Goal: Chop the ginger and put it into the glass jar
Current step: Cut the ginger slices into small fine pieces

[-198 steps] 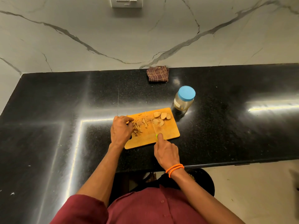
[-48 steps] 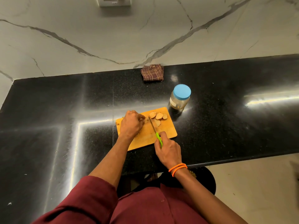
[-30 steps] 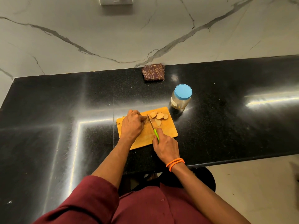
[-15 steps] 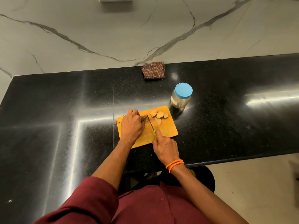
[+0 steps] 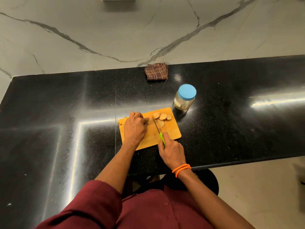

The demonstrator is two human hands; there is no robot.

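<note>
A wooden cutting board (image 5: pixel 171 133) lies on the black counter. Several ginger slices (image 5: pixel 162 116) lie at its far right part. My left hand (image 5: pixel 135 128) is curled over the board's left half, its fingertips pressing down a ginger piece (image 5: pixel 149 121); anything under the palm is hidden. My right hand (image 5: pixel 171 151) grips the green handle of a small knife (image 5: pixel 157 126), whose blade points away from me just right of my left fingertips. The glass jar (image 5: pixel 184 98), blue lid on, stands beyond the board's far right corner.
A folded brown checked cloth (image 5: pixel 156 73) lies against the marble wall at the back. The counter's front edge (image 5: pixel 247 160) runs just below my right wrist, with a dark round stool (image 5: pixel 209 180) under it.
Over the last seconds my left hand shifted right over the cut strips and the knife moved closer to it. In the last half second the knife drew slightly back toward me.
</note>
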